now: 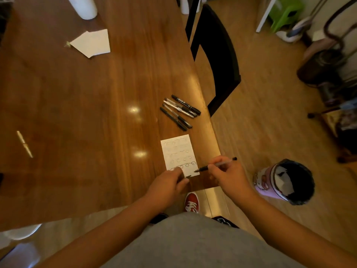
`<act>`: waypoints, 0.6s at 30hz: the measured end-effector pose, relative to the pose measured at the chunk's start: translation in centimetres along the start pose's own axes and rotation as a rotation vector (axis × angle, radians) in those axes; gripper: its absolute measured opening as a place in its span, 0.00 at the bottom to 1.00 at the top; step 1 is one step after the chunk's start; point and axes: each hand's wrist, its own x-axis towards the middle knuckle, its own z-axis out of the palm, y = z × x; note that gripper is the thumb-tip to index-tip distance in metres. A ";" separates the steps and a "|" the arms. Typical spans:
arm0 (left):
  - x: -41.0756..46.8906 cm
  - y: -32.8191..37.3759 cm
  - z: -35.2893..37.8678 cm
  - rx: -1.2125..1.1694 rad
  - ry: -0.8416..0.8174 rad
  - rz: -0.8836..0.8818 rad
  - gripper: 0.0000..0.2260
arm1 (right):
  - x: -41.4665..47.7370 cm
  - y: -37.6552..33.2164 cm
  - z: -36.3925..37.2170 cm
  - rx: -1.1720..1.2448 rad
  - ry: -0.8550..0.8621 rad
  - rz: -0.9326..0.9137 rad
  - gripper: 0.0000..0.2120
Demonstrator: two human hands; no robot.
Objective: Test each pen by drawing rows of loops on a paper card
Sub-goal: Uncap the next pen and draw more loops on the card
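Note:
A white paper card with several rows of drawn loops lies near the table's right corner. My right hand pinches a black pen, its tip just off the card's lower right edge. My left hand rests on the card's near left corner, fingers curled round a small dark thing, perhaps a pen cap. Several black pens lie side by side beyond the card.
The wooden table ends close to the right of the card. A folded white paper and a pale pen lie further left. A black chair and a lined bin stand to the right.

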 end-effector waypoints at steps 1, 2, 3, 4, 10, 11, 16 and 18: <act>-0.2 -0.2 -0.3 -0.015 -0.007 0.017 0.06 | -0.5 -0.3 0.1 0.053 0.003 0.017 0.06; -0.5 -0.3 -0.7 -0.030 -0.011 0.040 0.06 | -0.9 -0.6 0.3 0.099 0.008 0.031 0.07; -0.7 -0.4 -1.2 -0.044 -0.015 0.063 0.05 | -1.4 -0.9 0.5 0.137 0.015 0.038 0.08; -1.0 -0.5 -1.7 -0.053 -0.022 0.087 0.05 | -1.8 -1.2 0.9 0.168 0.027 0.041 0.09; -2.0 -1.0 -4.6 -0.007 -0.074 0.214 0.04 | -4.0 -3.0 3.1 0.278 0.138 0.043 0.15; -2.1 -1.0 -5.1 -0.003 -0.076 0.243 0.04 | -4.4 -3.2 3.5 0.279 0.142 0.034 0.15; -2.6 -0.7 -7.1 0.014 -0.114 0.382 0.04 | -6.0 -3.9 5.5 0.349 0.160 0.038 0.12; -2.5 -0.3 -7.5 0.012 -0.121 0.425 0.04 | -6.6 -3.8 5.7 0.396 0.183 0.055 0.07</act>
